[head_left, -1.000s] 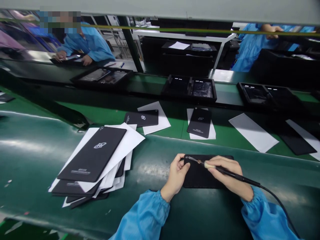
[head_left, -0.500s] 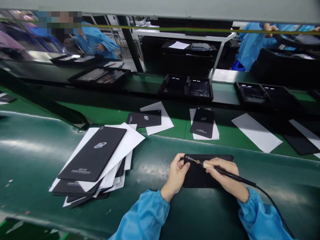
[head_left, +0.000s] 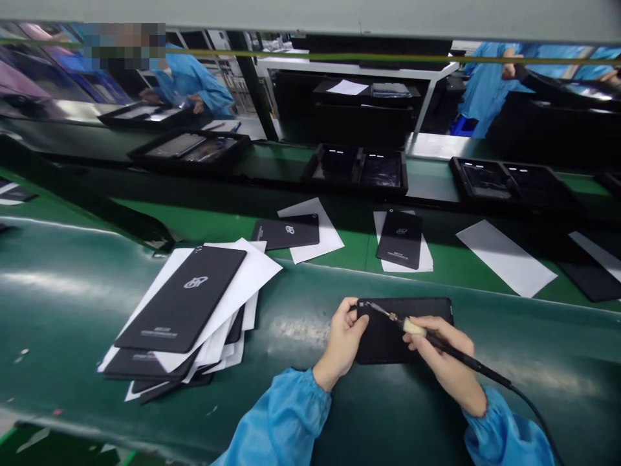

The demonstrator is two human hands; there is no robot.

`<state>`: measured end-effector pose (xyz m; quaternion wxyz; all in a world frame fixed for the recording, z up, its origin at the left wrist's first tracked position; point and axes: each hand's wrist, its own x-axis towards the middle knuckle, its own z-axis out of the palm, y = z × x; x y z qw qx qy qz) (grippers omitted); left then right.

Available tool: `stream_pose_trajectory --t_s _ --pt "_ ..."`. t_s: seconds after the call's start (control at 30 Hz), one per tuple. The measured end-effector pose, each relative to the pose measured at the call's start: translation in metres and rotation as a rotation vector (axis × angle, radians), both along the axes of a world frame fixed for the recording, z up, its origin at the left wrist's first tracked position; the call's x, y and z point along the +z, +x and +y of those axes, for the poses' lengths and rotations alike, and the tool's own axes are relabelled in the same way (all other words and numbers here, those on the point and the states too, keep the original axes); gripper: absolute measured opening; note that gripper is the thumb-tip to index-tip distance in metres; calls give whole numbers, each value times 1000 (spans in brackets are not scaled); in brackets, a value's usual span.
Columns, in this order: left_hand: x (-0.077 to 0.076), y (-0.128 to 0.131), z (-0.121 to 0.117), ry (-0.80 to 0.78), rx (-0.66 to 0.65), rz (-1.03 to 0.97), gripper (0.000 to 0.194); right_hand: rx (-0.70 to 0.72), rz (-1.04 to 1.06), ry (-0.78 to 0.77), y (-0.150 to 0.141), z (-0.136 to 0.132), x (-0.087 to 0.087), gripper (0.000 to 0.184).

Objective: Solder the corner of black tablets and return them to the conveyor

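A black tablet back cover (head_left: 388, 340) lies inner side up on the green bench in front of me. My left hand (head_left: 345, 336) grips its left edge, thumb on top near the upper left corner. In my right hand (head_left: 449, 353) is a soldering iron (head_left: 444, 349), held like a pen around its pale grip. Its metal tip points at the cover's upper left corner; whether it touches cannot be made out. To the left sits a stack of black tablet covers (head_left: 182, 301) interleaved with white paper sheets (head_left: 255, 265).
Behind the bench runs a green belt (head_left: 356, 249) carrying covers on paper, among them one cover (head_left: 400, 239). Black trays (head_left: 356, 171) stand farther back. A slanted green post (head_left: 97, 200) rises at left. The iron's cable (head_left: 533, 414) trails right. Co-workers in blue sleeves (head_left: 194, 81) are beyond.
My right hand and the soldering iron have drawn slightly right and down, away from the corner. My left hand keeps its hold. Covers on the belt have shifted right and trays slightly left.
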<state>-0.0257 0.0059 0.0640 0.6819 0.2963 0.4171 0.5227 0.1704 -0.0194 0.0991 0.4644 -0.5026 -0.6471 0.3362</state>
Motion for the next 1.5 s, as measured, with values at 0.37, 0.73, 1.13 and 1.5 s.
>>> stream_pose_trajectory --t_s 0.37,0.73,1.13,1.5 --pt "-3 0 1 2 5 -19 31 -72 -157 153 -14 -16 -16 17" --pt "-5 -1 0 19 1 13 30 -62 -155 210 -22 -19 -23 17" --pt "0 0 0 45 -2 25 29 -148 -232 410 -46 -34 -37 22" --pt "0 0 2 9 -3 -3 31 -12 -340 518 14 18 -19 34"
